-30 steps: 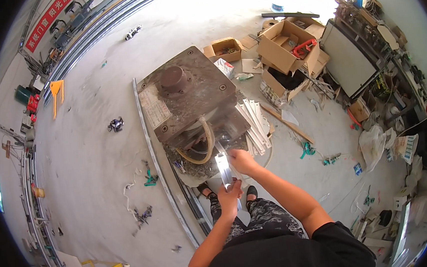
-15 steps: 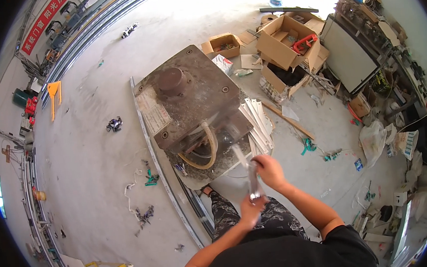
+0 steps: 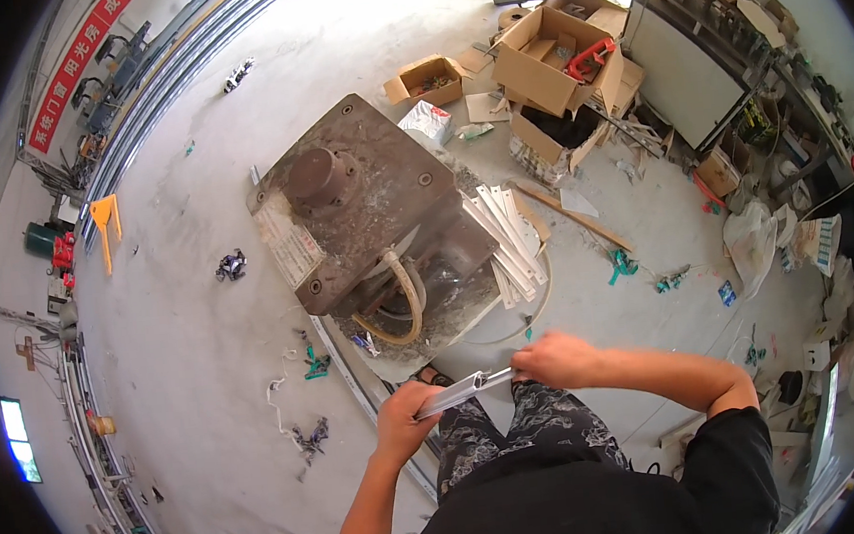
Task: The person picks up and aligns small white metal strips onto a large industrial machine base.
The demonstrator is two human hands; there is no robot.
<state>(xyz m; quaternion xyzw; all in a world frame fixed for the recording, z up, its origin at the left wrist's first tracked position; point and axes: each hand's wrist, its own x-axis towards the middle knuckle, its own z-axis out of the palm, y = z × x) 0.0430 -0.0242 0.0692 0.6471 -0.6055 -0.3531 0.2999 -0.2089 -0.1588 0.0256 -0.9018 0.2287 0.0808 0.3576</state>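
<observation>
In front of my legs, my left hand (image 3: 406, 421) is closed round one end of a short silvery-white profile piece (image 3: 454, 394). My right hand (image 3: 555, 360) pinches a thin pale strip (image 3: 499, 377) that reaches to the profile's other end; whether it sits inside or only against it, I cannot tell. Just beyond my hands stands a heavy brown machine (image 3: 380, 180) with a round boss on top and a curved yellowish hose (image 3: 411, 298) at its near side. A pile of white strips (image 3: 510, 240) lies at its right corner.
Cardboard boxes (image 3: 536, 63) and a wooden stick (image 3: 574, 217) lie to the far right, near a cluttered workbench (image 3: 783, 68). A long metal profile (image 3: 350, 373) lies on the floor left of my feet. Green scraps (image 3: 316, 363) and an orange stand (image 3: 105, 230) are further left.
The profile piece has swung from upright to nearly level across my body. My left hand has moved left and my right hand slightly right and down, so they are further apart.
</observation>
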